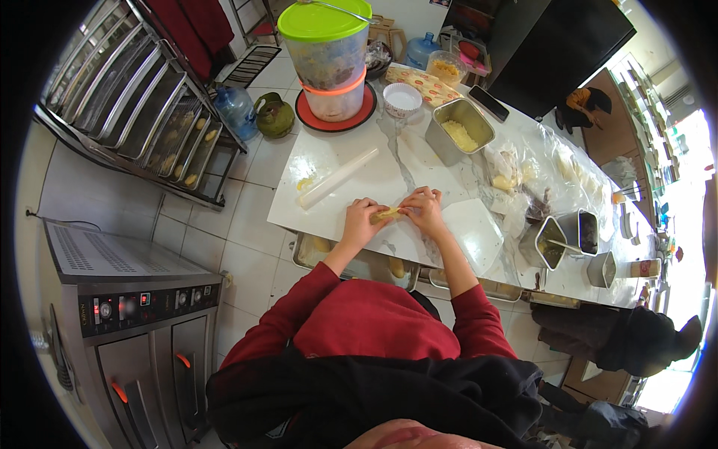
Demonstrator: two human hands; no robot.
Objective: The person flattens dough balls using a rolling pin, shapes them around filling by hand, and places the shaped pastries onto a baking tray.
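Over the near edge of the white marbled table [404, 166], my left hand [362, 223] and my right hand [424, 211] face each other. Both are closed on the two ends of a small, pale yellow strip of dough [387, 214]. Fingertips pinch it from either side, so part of it is hidden. Beyond my left hand lies a white rolling pin [338, 178], set at a slant. Small yellow dough scraps [304, 183] rest beside its left end. A white sheet or board [473, 233] lies to the right of my right hand.
A metal tin [446, 150] of pale yellow shreds stands at the back right, near a phone [488, 103]. Stacked tubs with a green lid [323, 21] rise at the back. Plastic bags [550, 168] and metal containers [541, 251] fill the right. An oven [134, 292] stands left.
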